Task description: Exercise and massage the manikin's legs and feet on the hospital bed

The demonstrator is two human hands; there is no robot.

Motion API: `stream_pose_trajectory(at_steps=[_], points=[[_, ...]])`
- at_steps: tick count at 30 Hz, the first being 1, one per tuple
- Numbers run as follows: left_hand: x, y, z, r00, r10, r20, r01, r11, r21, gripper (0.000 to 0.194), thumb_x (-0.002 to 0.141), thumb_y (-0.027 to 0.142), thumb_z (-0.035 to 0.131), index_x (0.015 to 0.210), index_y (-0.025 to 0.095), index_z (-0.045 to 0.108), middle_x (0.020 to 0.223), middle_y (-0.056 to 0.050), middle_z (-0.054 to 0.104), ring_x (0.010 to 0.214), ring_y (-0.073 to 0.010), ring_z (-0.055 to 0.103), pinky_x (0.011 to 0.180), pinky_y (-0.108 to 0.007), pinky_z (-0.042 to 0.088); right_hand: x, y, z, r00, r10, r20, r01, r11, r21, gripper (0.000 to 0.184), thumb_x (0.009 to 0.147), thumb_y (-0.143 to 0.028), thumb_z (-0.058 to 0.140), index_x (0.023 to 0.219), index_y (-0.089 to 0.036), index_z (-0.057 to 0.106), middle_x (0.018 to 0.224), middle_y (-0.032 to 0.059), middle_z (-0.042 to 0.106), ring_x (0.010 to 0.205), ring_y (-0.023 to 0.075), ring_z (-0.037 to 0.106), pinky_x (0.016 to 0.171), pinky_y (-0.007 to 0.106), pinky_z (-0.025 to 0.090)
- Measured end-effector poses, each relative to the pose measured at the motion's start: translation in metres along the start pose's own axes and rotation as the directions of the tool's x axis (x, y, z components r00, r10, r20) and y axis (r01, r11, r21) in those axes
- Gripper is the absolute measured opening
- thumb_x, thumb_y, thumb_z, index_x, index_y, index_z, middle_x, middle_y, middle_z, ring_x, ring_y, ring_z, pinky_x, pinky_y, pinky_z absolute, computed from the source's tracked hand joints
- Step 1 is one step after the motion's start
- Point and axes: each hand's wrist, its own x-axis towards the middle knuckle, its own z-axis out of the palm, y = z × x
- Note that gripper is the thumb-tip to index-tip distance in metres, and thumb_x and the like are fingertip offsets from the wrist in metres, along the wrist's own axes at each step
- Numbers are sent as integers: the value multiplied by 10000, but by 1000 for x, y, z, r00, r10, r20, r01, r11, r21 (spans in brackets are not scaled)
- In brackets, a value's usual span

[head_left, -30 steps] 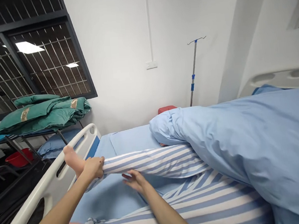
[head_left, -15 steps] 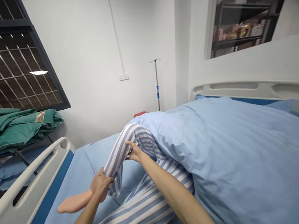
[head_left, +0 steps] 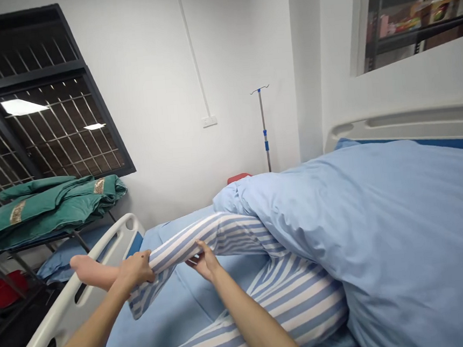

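Note:
A leg in blue-and-white striped trousers [head_left: 216,231] is held raised above the mattress, only slightly bent at the knee. Its bare foot [head_left: 92,272], smooth like a manikin's, points left over the footboard. My left hand [head_left: 137,271] is closed around the lower leg at the ankle, by the trouser hem. Farther up, my right hand [head_left: 204,259] grips the calf from below, thumb on the near side and fingers partly hidden under the leg. The other striped leg [head_left: 237,335] lies along the bed nearer to me. A light blue quilt [head_left: 380,209] covers the upper body.
The bed's footboard [head_left: 133,225] stands at the left and its headboard [head_left: 413,117] at the right. Behind are a drip stand [head_left: 264,133] and a red object [head_left: 238,178]. Green folded bedding [head_left: 64,204] lies on a rack beneath a barred window. A red basin [head_left: 6,290] sits lower left.
The leg has straightened from a sharp knee bend. My left hand has raised the ankle and moved it left, while my right hand stays beneath the leg. The view has swung left.

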Motion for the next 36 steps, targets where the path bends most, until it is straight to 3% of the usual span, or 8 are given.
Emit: stream_pose_trajectory(at_steps=[3,7,12,16,22,29,32,36], points=[[-4,-16,0,997,64,32,-68,987,146,465,468,252,612,931,222,574,945,-93,670,842,-294,629,681,-356,460,-3,46,-12,996,78,-36,-74,991,108,291,680,-417,623,872,-212,545,823,23,614,766,174,601,733,339,479],[-11,-19,25,991,91,99,-108,977,184,549,412,211,656,958,205,599,984,-113,667,873,-319,627,715,-393,477,-13,87,-34,995,96,-33,-88,979,184,366,676,-491,630,911,-216,578,921,41,627,844,182,607,783,336,481],[-15,-20,61,992,48,118,-64,989,131,590,423,210,656,1009,213,589,992,-119,670,887,-322,628,725,-406,480,-17,92,-47,982,162,-95,-139,967,214,349,659,-460,660,882,-208,566,802,29,627,773,185,608,738,336,492],[-16,-24,62,995,60,74,-68,993,102,572,437,226,638,1006,225,583,949,-114,680,856,-330,632,714,-412,471,-17,87,-42,977,174,-119,-152,972,177,341,658,-471,646,858,-209,557,786,32,625,777,192,609,715,341,490],[-18,-20,61,1000,-3,28,4,1000,-14,584,518,272,570,1100,261,524,977,-97,672,878,-319,624,676,-376,448,-15,46,-24,990,109,-89,-105,993,48,302,641,-369,657,867,-208,539,794,17,626,740,172,595,707,328,470],[-2,77,118,996,-91,1,85,924,-374,465,629,322,517,1090,291,462,979,-42,675,886,-254,627,639,-298,418,-15,-53,-20,969,-115,-221,16,914,-406,317,572,-261,697,844,-212,541,705,-26,610,661,153,560,663,337,435],[1,114,145,991,-133,26,130,877,-462,438,665,327,489,1099,291,442,958,-38,675,859,-235,632,619,-284,419,-16,-68,-28,954,-147,-262,6,880,-475,342,521,-208,712,824,-193,555,716,-6,632,687,171,567,647,335,430],[-1,122,158,993,-118,31,117,847,-519,361,686,327,460,1045,293,459,904,-31,679,825,-235,635,607,-287,419,-17,-64,-36,950,-173,-261,20,865,-501,428,490,-202,734,876,-203,550,809,11,657,757,187,577,657,346,443]])
